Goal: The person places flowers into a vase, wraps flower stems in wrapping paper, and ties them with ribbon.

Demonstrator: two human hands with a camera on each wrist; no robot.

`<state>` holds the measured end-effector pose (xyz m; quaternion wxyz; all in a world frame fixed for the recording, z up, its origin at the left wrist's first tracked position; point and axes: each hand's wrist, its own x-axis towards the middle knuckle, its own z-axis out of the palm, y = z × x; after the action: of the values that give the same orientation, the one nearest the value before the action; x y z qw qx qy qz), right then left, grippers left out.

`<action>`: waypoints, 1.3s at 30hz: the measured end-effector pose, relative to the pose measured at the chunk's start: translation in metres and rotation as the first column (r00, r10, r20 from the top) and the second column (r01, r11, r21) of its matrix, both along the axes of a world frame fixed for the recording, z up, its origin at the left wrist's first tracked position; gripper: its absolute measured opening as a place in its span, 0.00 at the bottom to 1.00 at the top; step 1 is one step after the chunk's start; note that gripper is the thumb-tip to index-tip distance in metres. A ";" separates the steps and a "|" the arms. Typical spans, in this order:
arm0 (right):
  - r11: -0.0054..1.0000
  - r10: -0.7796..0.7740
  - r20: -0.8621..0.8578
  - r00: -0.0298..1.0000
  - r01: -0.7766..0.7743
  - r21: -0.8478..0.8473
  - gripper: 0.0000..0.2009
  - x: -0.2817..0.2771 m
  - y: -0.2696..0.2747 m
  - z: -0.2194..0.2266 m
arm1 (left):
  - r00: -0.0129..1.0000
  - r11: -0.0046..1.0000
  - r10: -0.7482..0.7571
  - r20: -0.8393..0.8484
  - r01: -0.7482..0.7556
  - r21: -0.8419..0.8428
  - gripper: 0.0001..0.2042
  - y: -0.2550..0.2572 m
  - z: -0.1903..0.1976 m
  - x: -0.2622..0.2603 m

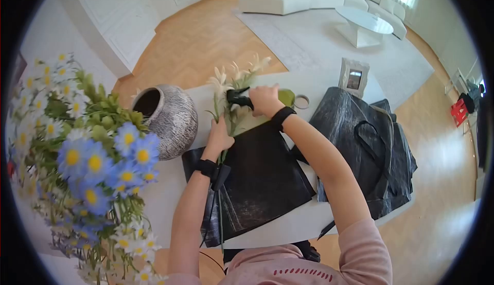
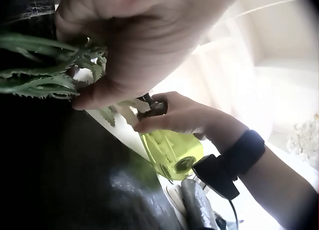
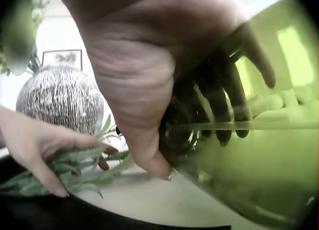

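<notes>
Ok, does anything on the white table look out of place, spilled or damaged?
Nothing looks spilled or broken. Only the rumpled, streaky black glossy sheeting on the right of the white table looks untidy, a loose black strap looped over it. The round, rough grey-and-white vase stands upright.

Green bottle (image 1: 286,98) partly hidden by right hand (image 1: 266,101), framed picture (image 1: 354,78) too small to tell

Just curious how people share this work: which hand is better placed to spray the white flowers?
Probably the right hand: it grips the black top of the green bottle near the white flowers, while the left hand holds their stems.
</notes>
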<state>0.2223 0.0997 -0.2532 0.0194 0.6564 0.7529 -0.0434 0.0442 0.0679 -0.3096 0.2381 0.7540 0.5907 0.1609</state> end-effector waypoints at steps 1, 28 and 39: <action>1.000 0.003 -0.010 1.000 -0.003 0.017 0.28 -0.001 0.003 -0.004 | 1.000 1.000 -0.009 0.024 0.009 0.029 0.42 -0.001 0.000 0.000; 0.715 -0.064 -0.692 0.719 0.517 0.471 0.33 0.149 0.002 -0.012 | 0.978 0.984 -0.170 0.122 0.176 -0.035 0.13 -0.100 0.098 -0.061; 0.957 0.291 -0.736 0.612 -0.182 0.227 0.34 -0.031 -0.103 0.040 | 0.938 0.906 0.343 0.057 -0.346 0.246 0.41 -0.122 0.057 -0.212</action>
<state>0.1915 -0.0030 -0.2133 -0.3359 0.4713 0.7718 -0.2634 -0.1682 -0.0539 -0.2521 0.1119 0.6610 0.6877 0.2786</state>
